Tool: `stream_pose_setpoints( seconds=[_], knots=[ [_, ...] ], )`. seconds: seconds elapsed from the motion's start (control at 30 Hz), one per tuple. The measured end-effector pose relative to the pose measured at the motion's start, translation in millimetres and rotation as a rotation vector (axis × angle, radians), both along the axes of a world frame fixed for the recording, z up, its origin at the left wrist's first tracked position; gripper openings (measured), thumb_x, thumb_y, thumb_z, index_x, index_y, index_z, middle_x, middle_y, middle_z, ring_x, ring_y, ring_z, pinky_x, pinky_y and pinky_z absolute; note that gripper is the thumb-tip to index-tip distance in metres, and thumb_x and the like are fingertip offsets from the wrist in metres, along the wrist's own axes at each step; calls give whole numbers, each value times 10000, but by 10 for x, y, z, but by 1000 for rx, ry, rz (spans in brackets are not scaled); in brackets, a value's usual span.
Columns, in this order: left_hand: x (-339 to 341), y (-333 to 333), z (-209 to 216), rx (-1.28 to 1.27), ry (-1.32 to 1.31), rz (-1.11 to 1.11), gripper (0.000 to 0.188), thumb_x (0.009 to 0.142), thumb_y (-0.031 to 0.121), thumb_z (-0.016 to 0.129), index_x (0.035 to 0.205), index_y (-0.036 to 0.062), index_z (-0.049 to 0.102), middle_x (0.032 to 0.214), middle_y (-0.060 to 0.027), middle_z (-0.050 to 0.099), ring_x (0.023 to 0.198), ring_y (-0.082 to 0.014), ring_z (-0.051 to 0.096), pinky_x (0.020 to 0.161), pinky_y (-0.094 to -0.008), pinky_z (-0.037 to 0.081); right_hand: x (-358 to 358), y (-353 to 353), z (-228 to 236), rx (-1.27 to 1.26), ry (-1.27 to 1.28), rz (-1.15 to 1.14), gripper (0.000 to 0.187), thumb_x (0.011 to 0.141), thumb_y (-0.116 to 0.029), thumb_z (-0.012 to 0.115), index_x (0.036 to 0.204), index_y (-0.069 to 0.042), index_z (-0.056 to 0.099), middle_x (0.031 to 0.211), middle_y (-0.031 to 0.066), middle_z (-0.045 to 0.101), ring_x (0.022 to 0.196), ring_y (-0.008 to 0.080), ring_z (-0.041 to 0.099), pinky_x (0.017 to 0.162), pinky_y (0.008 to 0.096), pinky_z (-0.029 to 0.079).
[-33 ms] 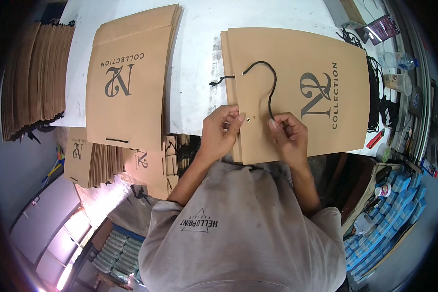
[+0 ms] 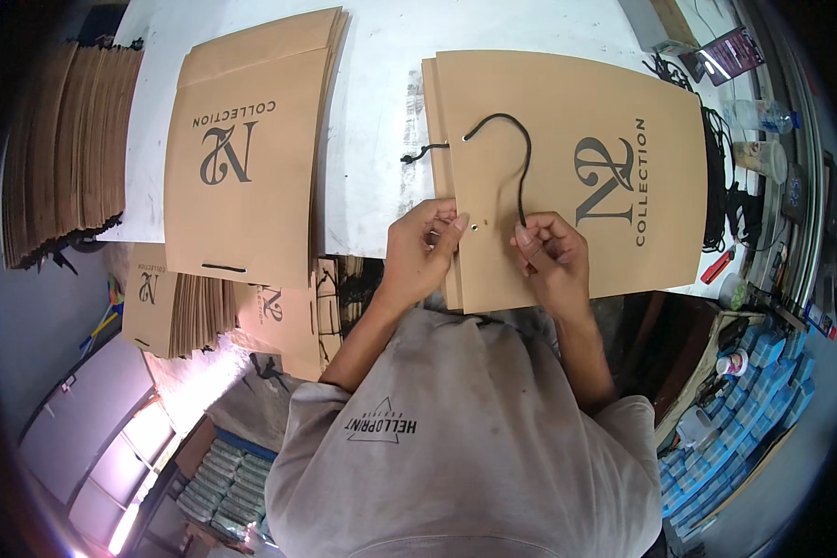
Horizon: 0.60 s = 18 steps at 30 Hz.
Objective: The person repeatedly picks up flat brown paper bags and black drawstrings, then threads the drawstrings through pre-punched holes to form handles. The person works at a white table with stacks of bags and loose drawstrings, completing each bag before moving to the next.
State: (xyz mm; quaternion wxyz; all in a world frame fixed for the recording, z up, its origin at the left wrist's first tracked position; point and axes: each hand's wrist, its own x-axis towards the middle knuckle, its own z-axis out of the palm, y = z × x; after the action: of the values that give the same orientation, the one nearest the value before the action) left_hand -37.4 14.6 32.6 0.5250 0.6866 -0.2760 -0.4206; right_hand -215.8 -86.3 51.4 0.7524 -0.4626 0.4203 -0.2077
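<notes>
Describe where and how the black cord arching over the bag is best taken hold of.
Pinch the lower part of the cord, probably best from the right, between thumb and finger, as the right hand does. Thin, it arches rightward out of the upper eyelet of the bag, so its lower part comes down on that side.

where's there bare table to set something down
A bare patch of white tabletop lies between the flat pile of brown paper bags and the brown paper bag at right; a knotted black cord end juts into it. Another runs beyond that bag's far edge. The right end is crowded with bundled black cords, a clear plastic bottle and a clear plastic cup.
</notes>
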Motion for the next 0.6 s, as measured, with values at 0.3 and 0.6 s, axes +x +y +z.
stream_pose_setpoints(
  seconds=[0.3, 0.6],
  knots=[
    [163, -38, 4, 50, 227, -81, 282, 1038, 157, 637, 1242, -37, 636, 988, -61, 722, 827, -103, 665, 725, -259, 562, 211, 53, 43, 265, -300, 62, 115, 976, -2, 655, 1089, -3, 631, 940, 96, 717, 695, 93, 562, 631, 214, 440],
    [273, 24, -161, -132, 501, -157, 331, 1035, 31, 565, 1355, -49, 534, 1160, -128, 718, 1021, -158, 714, 800, -297, 598, 337, 148, -346, -506, -53, -106, 83, 912, 27, 733, 947, 14, 658, 958, 76, 714, 735, 77, 571, 643, 217, 451]
  ],
)
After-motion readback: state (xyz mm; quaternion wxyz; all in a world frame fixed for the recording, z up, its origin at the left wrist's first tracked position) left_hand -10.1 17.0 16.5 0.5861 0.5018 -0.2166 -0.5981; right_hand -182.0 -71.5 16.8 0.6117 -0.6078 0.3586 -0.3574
